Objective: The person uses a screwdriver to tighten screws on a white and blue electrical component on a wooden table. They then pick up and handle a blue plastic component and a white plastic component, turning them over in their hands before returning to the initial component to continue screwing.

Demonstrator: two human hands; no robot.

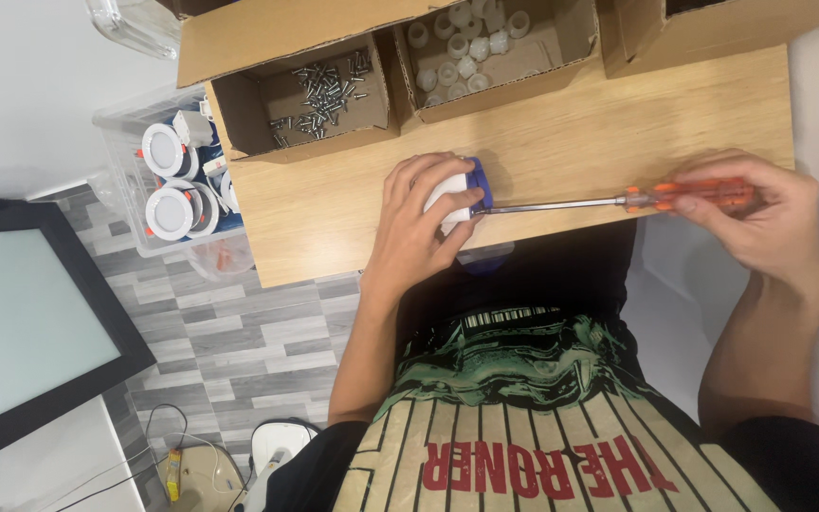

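My left hand [419, 223] hides most of the white-and-blue fitting [462, 194] at the wooden table [561, 142] edge — fingers wrapped tight. My right hand [760, 223] grips the orange screwdriver [618, 201] — tip at the fitting.

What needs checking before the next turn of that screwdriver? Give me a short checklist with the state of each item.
1. Left hand has a grip on the white and blue part: ok, fingers wrap it at the table's front edge.
2. Right hand has a grip on the orange screwdriver handle: ok.
3. Screwdriver tip meets the part: ok, the shaft runs straight to its side; whether it sits in a screw head, cannot tell.
4. Part is backed by the wooden table: not ok, it partly overhangs the edge.
5. Spare screws in the cardboard box: ok, a pile lies inside.
6. White plastic caps in the neighbouring box: ok, several show.
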